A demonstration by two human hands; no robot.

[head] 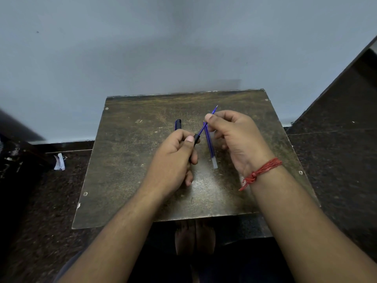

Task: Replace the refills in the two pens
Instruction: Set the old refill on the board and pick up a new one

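A small surface (126, 170) is set on the floor (336, 170) against a wall (183, 48). Above its middle the left hand (173, 158) and right hand (238, 137) are held side by side, with a refill (203, 129) slanting between them, its lower end in a pen barrel (196, 138) at the left hand. A second pen (177, 124) is laid behind the left hand. Spare refills (211, 148) are laid between the hands. A paper scrap (59, 161) is seen on the floor to the left

On view are 2 black pens (177, 124) (195, 139), 2 blue refills (204, 128) (210, 146), 1 table (130, 160) and 2 hands (173, 158) (238, 137).
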